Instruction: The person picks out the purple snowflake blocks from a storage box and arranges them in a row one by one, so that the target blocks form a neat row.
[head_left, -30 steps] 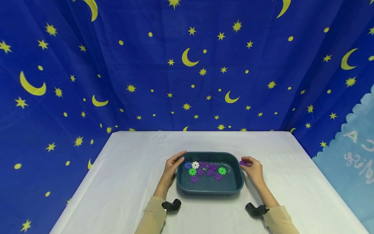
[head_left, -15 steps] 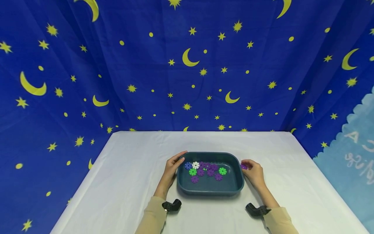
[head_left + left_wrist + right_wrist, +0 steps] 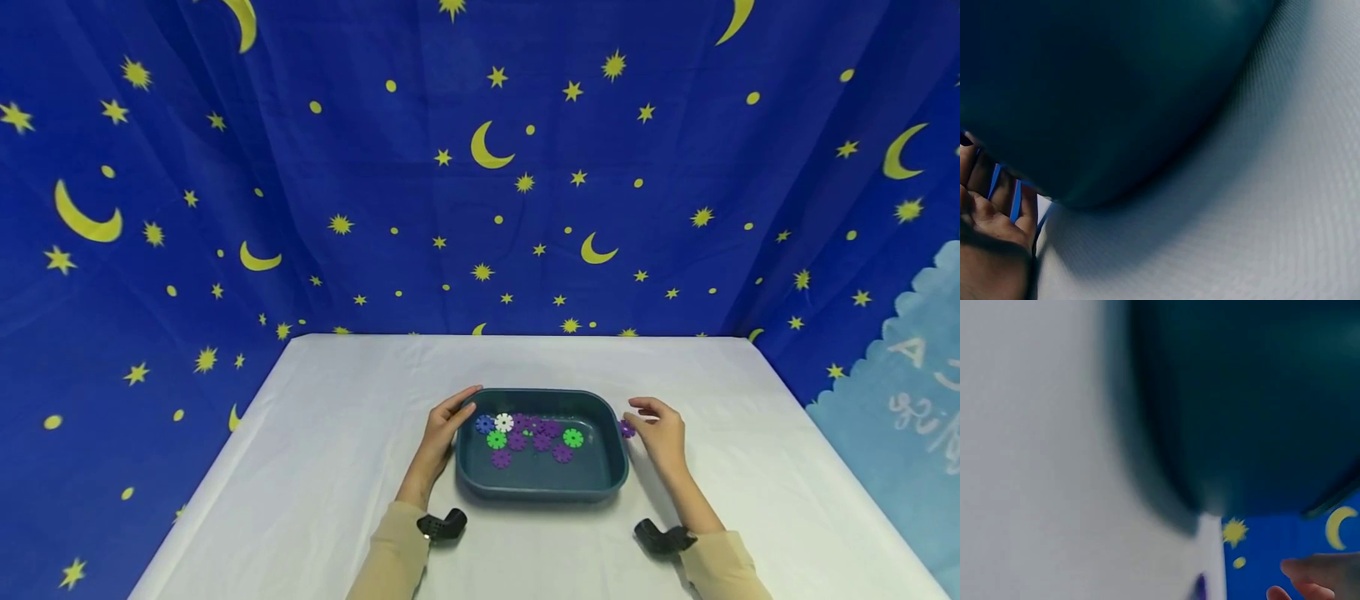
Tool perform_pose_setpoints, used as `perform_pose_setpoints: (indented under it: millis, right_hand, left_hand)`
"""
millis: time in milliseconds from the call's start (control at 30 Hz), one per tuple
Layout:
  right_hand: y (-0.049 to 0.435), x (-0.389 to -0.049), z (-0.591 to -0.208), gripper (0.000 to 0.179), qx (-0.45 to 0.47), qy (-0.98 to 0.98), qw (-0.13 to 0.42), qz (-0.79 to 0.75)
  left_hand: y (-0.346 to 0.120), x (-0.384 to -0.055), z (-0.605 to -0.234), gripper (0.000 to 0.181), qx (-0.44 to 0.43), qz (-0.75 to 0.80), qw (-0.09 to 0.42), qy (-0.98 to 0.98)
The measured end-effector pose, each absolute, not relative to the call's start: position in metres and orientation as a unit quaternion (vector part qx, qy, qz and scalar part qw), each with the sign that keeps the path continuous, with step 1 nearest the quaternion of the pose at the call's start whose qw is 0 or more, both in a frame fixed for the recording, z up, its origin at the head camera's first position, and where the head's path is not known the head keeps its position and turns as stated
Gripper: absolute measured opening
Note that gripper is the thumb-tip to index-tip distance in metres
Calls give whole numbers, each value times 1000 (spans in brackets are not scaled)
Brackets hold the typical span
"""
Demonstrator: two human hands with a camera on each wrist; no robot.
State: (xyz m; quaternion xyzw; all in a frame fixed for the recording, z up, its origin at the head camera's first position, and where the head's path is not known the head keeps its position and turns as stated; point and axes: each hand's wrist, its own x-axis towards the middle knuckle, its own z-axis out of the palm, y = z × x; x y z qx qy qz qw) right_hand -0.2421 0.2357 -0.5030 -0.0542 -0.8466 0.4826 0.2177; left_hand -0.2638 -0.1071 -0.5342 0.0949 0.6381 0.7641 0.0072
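A dark teal plastic tub (image 3: pixel 540 492) stands on the white table. Inside lie several notched plastic discs: purple ones (image 3: pixel 542 442), a green disc (image 3: pixel 573 437), a white disc (image 3: pixel 504 422) and a blue disc (image 3: pixel 484 424). My left hand (image 3: pixel 441 433) holds the tub's left side, thumb at the rim and the other fingers along the outer wall. Just outside the right rim is another purple disc (image 3: pixel 627 429), also a blurred purple sliver (image 3: pixel 1200 589) in the right wrist view. Beside it my right hand (image 3: pixel 662 433) has thumb and forefinger spread apart, with a gap between the fingertips.
White cloth covers the table (image 3: pixel 360 417) around the tub. A blue curtain (image 3: pixel 420 200) with yellow moons and stars rises behind and at both sides. A light blue panel (image 3: pixel 900 433) hangs at the right edge.
My right hand pinched the purple disc earlier; now its fingers have parted and drawn slightly right, and the disc shows outside the rim. The left hand and tub stay in place.
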Motion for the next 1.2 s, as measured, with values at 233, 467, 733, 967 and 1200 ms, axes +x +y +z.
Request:
perform_pose_setpoints:
  millis: [233, 467, 733, 967, 1200]
  right_hand:
    - [215, -237, -479, 17, -38, -818, 220, 531]
    - [187, -231, -456, 20, 3, -822, 164, 546]
    - [167, -237, -460, 21, 69, -832, 136, 533]
    - [163, -260, -483, 25, 124, -847, 72, 512]
    - [161, -265, -487, 28, 173, -847, 24, 501]
  left_hand:
    - [-109, -260, -523, 42, 77, 756, 23, 649]
    - [-108, -251, -509, 43, 67, 750, 27, 657]
    - [-106, -251, -507, 42, 57, 748, 30, 661]
    - [-106, -249, -509, 44, 65, 748, 28, 660]
    - [-106, -251, -509, 43, 69, 742, 25, 666]
